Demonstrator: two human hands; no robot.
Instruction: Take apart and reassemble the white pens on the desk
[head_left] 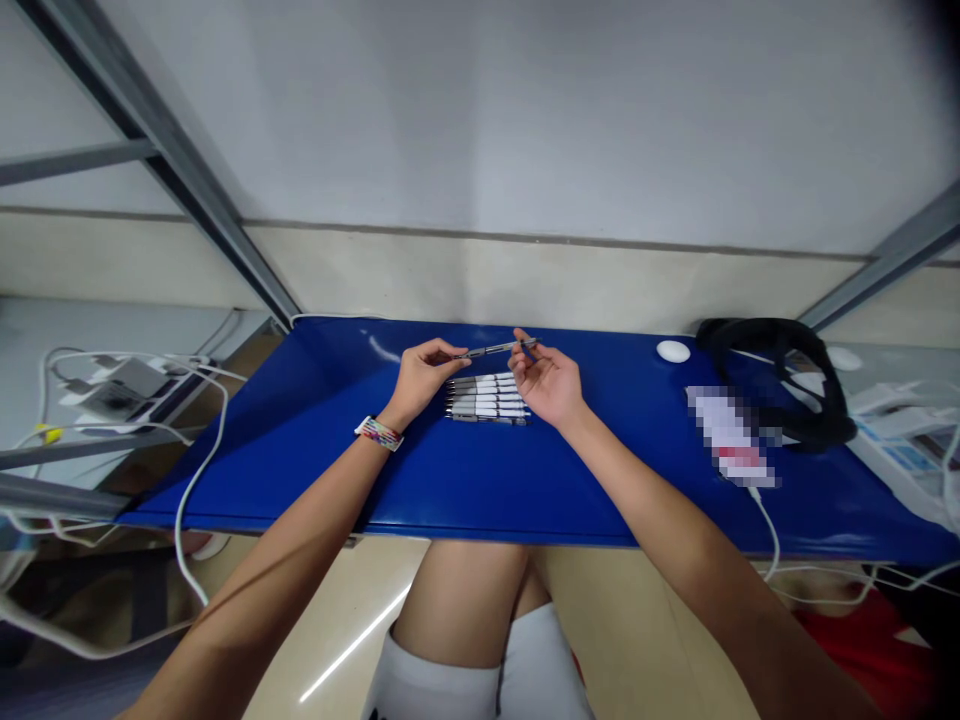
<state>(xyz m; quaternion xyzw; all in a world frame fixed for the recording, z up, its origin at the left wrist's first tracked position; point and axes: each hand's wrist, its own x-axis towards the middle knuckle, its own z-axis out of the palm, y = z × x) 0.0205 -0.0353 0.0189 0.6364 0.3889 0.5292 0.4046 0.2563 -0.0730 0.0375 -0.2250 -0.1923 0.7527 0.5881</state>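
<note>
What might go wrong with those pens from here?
The pen is held at the fingertips of the left hand and right hand, so it might slip. The row of pens lies loose on the blue table, close to both hands; a bump could scatter it. The white cable hangs over the table's front edge near the right arm and might get snagged.

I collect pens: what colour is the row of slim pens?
The slim pens are mostly white with dark parts, best in the head view.

one raised pen [491, 350], several lying pens [487, 398], one wristband [379, 433]
</note>
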